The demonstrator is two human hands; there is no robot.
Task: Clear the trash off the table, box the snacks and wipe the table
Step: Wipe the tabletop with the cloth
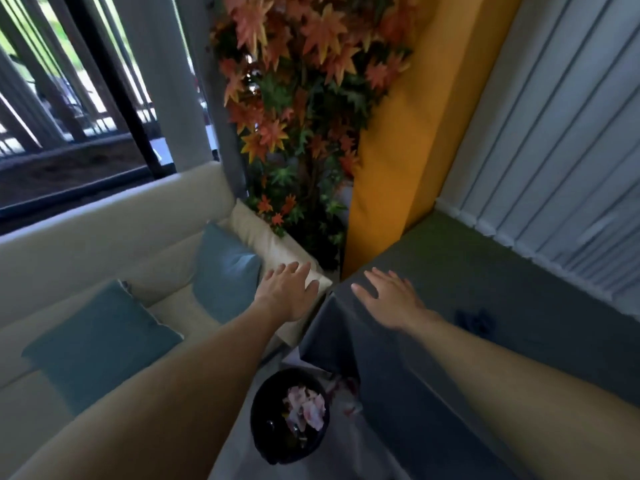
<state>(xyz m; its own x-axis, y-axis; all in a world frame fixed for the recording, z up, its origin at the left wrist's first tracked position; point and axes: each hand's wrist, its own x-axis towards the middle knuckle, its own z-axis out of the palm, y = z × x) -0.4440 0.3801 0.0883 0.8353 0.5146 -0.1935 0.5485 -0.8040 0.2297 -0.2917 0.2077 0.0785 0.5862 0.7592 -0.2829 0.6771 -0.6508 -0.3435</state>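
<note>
Head: left hand [287, 293], right hand [393, 299] spread (bin [265, 441] below).

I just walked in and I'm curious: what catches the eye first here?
The left hand and right hand stretch forward, fingers straight, the right over the grey table. Behind stands an orange-leaved plant beside a yellow panel; at the bottom, a black bin holds pinkish trash.

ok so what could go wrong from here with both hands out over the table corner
1. The grey tablecloth hangs loose at the corner. The right hand, open over it, could drag it and shift the dark blue crumpled thing lying on it.
2. The black trash bin stands on the floor beside the corner, below the arms. A careless step could tip it and spill the pink trash inside.
</note>
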